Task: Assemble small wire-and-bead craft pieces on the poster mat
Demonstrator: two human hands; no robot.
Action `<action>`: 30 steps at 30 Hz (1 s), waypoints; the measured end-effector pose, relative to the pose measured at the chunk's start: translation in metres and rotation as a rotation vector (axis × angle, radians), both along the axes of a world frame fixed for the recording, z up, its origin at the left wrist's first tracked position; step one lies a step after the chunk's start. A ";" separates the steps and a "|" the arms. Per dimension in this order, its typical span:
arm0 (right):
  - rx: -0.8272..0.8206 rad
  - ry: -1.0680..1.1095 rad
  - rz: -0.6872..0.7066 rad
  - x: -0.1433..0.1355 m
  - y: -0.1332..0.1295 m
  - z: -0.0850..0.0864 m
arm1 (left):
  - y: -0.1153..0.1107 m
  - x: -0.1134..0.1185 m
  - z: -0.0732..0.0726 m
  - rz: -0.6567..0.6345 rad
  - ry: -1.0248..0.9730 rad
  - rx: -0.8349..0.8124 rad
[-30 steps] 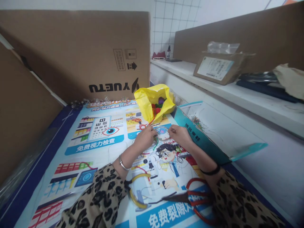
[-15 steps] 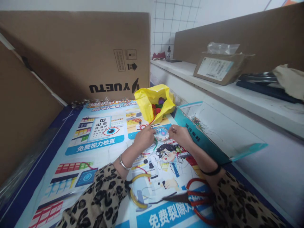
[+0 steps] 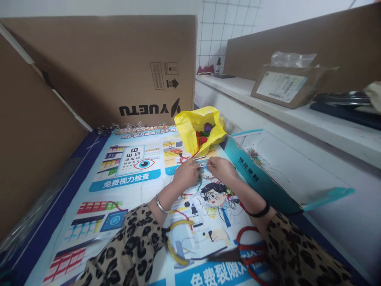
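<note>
My left hand (image 3: 187, 174) and my right hand (image 3: 222, 170) are close together over the printed sheet, fingers pinched. A small round clear container (image 3: 206, 171) lies between and just below them, partly hidden by the fingers. What either hand pinches is too small to make out. Just behind the hands stands an open yellow bag (image 3: 188, 131) with red, green and purple balls of yarn inside. Red and green threads lie around my left hand. Nearer my forearms are red-handled scissors (image 3: 253, 254) and a yellow-handled tool (image 3: 175, 242).
On the right is a teal box (image 3: 253, 171) with thread scraps in it. A white shelf (image 3: 238, 85) holds a wrapped parcel (image 3: 282, 85) and dark items. Large cardboard (image 3: 98, 71) stands behind and at the left of the printed sheet (image 3: 149, 198).
My right hand has moved left, closer to my left hand, and now covers more of the round container. The whole view has shifted slightly, with things appearing farther right.
</note>
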State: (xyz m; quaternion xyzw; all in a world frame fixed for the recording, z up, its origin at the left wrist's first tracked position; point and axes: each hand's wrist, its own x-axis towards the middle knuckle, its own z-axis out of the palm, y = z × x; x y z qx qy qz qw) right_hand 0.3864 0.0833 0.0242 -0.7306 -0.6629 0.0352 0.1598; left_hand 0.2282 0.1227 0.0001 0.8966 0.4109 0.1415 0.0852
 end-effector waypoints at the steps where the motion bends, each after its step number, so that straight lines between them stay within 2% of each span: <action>1: -0.005 -0.015 -0.001 0.000 0.000 0.000 | 0.000 0.000 -0.001 0.000 -0.005 0.002; 21: 0.027 -0.065 0.025 0.004 0.002 -0.006 | 0.005 -0.001 -0.005 0.039 -0.069 -0.032; 27: 0.056 -0.060 -0.038 0.011 0.002 -0.006 | 0.007 -0.004 -0.003 0.054 -0.118 -0.054; 30: 0.052 -0.048 -0.025 0.010 0.004 -0.008 | 0.007 -0.004 -0.003 0.053 -0.121 -0.060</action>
